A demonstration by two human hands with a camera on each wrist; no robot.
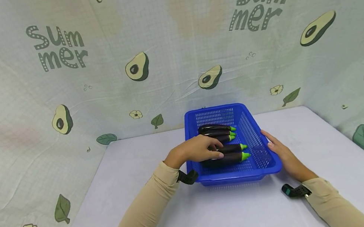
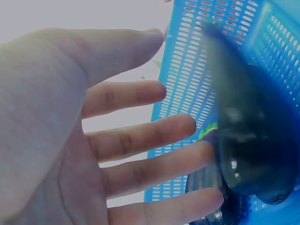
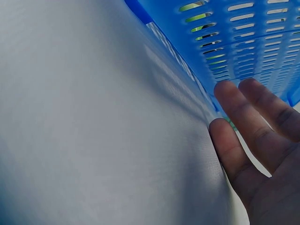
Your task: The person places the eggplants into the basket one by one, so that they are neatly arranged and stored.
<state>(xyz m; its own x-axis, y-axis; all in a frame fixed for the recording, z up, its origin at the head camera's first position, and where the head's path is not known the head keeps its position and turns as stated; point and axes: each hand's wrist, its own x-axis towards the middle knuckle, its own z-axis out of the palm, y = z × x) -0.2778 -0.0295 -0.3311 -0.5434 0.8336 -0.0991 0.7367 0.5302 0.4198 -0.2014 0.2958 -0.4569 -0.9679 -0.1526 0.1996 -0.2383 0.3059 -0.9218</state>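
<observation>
Several dark purple eggplants (image 1: 215, 127) with bright green stem ends lie side by side in a blue plastic basket (image 1: 233, 176), stems towards the right. My left hand (image 1: 203, 148) reaches over the basket's left rim, palm down, fingertips close over the two nearest eggplants (image 1: 229, 159). The left wrist view shows the fingers of the left hand (image 2: 140, 145) extended and spread beside the eggplants (image 2: 255, 126), holding none of them. Outside the basket, my right hand (image 1: 286, 157) rests along its right side. Straight fingers (image 3: 239, 108) touch the slotted wall (image 3: 234, 42) in the right wrist view.
The basket stands on a white-covered table (image 1: 140, 163), near its back edge. Behind and on both sides hangs a pale cloth (image 1: 159, 30) printed with avocados, leaves and lettering. A black band sits on each wrist.
</observation>
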